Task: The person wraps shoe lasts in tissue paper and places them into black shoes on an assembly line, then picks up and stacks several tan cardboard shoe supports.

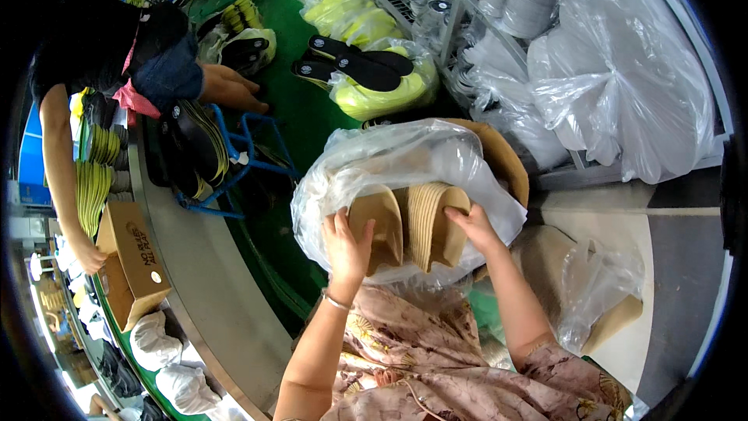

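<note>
A stack of tan, curved moulded-cardboard inserts (426, 226) sits in the mouth of a clear plastic bag (343, 157). My right hand (474, 228) grips its right end, thumb over the curved lip of the outermost piece. At the left, my left hand (348, 248) is closed on another tan insert (379, 228), its thumb on the inner face and its fingers along the outer edge. A narrow dark gap parts this insert from the ribbed stack. The bag's folds surround both hands, and what lies deeper in it is hidden.
Behind the bag curves a brown cardboard wall (502, 157). Bagged yellow insoles with black ones (374, 70) on top lie ahead; a metal rack (460, 12) holds bagged grey pieces. At left, a co-worker (101, 47) reaches toward a cardboard box (128, 265) beside a conveyor (195, 281).
</note>
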`<action>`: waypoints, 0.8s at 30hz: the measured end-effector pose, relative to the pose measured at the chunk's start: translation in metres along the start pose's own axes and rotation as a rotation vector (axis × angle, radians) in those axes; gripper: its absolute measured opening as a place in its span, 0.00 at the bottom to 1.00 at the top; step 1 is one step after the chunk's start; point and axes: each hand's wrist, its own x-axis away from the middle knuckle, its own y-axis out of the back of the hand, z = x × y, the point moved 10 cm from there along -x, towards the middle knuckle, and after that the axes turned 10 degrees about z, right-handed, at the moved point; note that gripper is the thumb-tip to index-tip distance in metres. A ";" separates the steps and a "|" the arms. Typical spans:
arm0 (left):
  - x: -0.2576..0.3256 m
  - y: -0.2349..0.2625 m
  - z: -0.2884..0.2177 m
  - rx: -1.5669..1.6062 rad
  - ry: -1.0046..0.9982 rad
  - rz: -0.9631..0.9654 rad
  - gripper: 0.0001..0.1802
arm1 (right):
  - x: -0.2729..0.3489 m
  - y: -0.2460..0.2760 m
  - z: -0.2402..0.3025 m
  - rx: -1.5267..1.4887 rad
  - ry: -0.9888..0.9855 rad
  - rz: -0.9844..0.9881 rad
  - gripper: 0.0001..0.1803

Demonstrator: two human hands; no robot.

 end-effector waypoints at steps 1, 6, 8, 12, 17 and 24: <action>0.001 -0.010 0.011 0.030 0.040 0.043 0.23 | 0.003 0.003 -0.009 -0.050 -0.046 0.002 0.22; -0.013 -0.029 0.048 0.093 0.067 0.201 0.18 | 0.000 0.014 -0.022 -0.161 -0.103 0.015 0.22; -0.011 -0.031 0.058 0.135 0.060 0.206 0.19 | -0.006 0.016 -0.027 -0.165 -0.097 0.030 0.22; -0.004 -0.033 0.076 0.277 0.077 0.241 0.20 | -0.007 0.020 -0.034 -0.119 -0.084 0.025 0.21; 0.010 -0.024 0.062 0.141 0.046 0.170 0.20 | 0.002 0.020 -0.019 0.111 0.066 -0.058 0.21; 0.042 -0.012 0.009 -0.199 -0.066 -0.044 0.26 | 0.077 -0.035 0.038 0.903 0.226 -0.307 0.25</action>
